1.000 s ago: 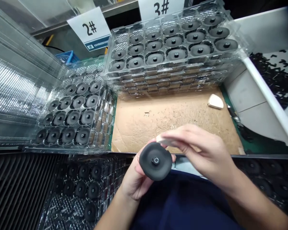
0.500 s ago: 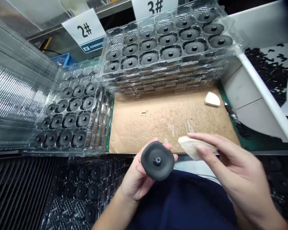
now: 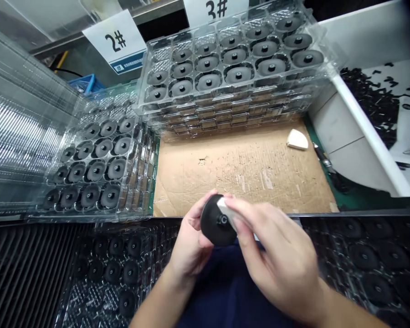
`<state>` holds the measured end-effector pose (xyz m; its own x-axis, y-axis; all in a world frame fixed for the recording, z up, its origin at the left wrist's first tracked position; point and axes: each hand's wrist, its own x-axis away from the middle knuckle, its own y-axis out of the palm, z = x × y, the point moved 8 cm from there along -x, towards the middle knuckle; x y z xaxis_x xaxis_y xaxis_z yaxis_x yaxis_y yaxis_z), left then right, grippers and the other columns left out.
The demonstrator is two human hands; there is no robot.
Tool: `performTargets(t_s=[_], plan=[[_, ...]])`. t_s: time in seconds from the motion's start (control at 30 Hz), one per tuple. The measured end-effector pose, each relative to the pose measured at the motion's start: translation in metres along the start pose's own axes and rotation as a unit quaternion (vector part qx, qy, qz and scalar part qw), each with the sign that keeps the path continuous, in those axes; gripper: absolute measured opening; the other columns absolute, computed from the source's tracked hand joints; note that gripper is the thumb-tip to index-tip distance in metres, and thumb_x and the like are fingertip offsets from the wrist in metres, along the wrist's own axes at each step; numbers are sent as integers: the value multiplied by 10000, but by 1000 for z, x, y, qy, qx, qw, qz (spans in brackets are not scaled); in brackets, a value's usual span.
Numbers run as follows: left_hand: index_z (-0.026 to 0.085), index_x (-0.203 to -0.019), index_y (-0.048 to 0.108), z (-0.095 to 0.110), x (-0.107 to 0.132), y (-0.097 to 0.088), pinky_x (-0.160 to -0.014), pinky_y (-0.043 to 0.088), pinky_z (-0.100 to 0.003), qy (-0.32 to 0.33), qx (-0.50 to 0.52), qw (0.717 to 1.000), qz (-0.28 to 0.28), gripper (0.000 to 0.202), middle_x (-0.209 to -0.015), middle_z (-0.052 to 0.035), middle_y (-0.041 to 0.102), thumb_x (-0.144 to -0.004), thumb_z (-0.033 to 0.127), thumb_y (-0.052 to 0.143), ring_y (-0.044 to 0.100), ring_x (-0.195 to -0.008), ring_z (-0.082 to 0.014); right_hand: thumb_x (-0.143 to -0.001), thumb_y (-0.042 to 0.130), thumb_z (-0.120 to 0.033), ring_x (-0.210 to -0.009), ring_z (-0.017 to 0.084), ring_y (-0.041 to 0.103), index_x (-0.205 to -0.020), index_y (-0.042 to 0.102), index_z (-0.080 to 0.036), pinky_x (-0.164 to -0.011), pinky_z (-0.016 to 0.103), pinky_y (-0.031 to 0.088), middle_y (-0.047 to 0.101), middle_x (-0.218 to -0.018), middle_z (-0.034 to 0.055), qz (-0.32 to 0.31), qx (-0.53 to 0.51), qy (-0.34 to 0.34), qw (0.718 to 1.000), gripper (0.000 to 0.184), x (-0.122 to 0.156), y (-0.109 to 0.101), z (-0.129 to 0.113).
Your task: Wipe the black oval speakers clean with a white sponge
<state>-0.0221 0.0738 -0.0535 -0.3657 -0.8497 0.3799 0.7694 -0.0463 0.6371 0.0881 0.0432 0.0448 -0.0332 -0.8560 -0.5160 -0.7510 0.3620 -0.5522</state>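
Note:
My left hand (image 3: 189,243) grips a black rounded disc (image 3: 213,228) by its edge, with its small central hub facing up toward me. Between the thumb and fingers of my right hand (image 3: 276,248) is a white wedge-shaped sponge pad (image 3: 226,208), held against or just over the disc's face; contact is hard to tell. Part of the disc is hidden behind the pad and my right fingers, which are slightly blurred. Both hands are in front of the bench's near edge, over my dark blue clothing.
Cardboard (image 3: 232,168) covers the bench, with a second white pad (image 3: 297,139) and a black pen-like tool (image 3: 323,157) at its right. Clear trays of black discs stand stacked behind (image 3: 212,109) and at left (image 3: 130,177). A white bin (image 3: 365,136) holds small black parts.
My right hand has moved left and brought the white pad from beside the disc onto or over its face. The disc in my left hand has tilted and shifted slightly.

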Motion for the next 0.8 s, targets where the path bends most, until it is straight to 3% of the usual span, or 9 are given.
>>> performTargets(t_s=[0.1,0.17,0.27,0.33,0.47,0.53,0.63,0.73,0.8], plan=[[311,-1025,696,-1,-3,3,-865,528,-258,-6,45,999,-17,548,-1055,37,726,-502,342,858,679,-960,-177,-871,516,-65,-749,155,650,-1074,648,-124,-674,254,510,713,-910,70,-81,-89,63,991,249,12,9,9],[316,-1018,695,-4,-4,3,-854,530,-232,-15,72,997,-29,511,-1052,48,727,-531,346,845,681,-950,-155,-890,546,-149,-782,126,660,-1028,678,-229,-664,195,517,715,-917,7,-109,-225,169,954,207,18,16,31],[305,-1022,694,-3,-4,6,-879,518,-227,-4,96,994,-44,503,-1065,46,721,-543,378,830,676,-978,-160,-886,603,-287,-862,107,656,-1018,691,-335,-709,160,512,712,-999,-45,2,-374,344,861,167,32,17,75],[297,-1040,689,0,-2,8,-897,518,-254,2,105,993,-56,506,-1074,41,717,-559,379,823,676,-999,-189,-846,653,-332,-831,107,647,-1023,703,-324,-684,156,506,714,-988,-29,81,-406,417,809,184,44,19,97],[287,-1064,678,5,0,7,-904,519,-270,7,114,991,-66,502,-1093,37,709,-588,365,814,672,-1021,-212,-752,735,-383,-701,111,610,-1014,725,-259,-568,167,481,715,-891,14,55,-411,500,760,289,67,36,117],[288,-1065,677,6,1,5,-901,520,-272,7,115,991,-68,507,-1091,39,709,-584,367,816,672,-1020,-213,-750,731,-398,-698,115,603,-1009,726,-249,-565,177,476,712,-881,19,33,-395,506,766,299,71,37,119],[290,-1070,674,5,1,5,-899,521,-275,5,114,991,-72,511,-1090,41,711,-585,359,822,674,-1012,-207,-808,675,-383,-835,166,632,-1059,702,-256,-671,237,507,706,-993,32,42,-330,449,829,282,57,20,109],[300,-1062,676,3,2,6,-878,521,-257,6,105,993,-61,484,-1081,45,714,-604,271,829,677,-986,-185,-882,581,-299,-959,211,629,-1172,632,-280,-775,316,513,657,-1156,40,66,-197,320,924,295,26,-3,71],[290,-1058,678,2,3,2,-870,510,-225,1,93,995,-34,488,-1055,36,720,-602,204,830,673,-967,-157,-899,531,-209,-957,206,627,-1214,590,-248,-797,331,506,653,-1160,54,43,-110,178,977,323,3,-5,30]])
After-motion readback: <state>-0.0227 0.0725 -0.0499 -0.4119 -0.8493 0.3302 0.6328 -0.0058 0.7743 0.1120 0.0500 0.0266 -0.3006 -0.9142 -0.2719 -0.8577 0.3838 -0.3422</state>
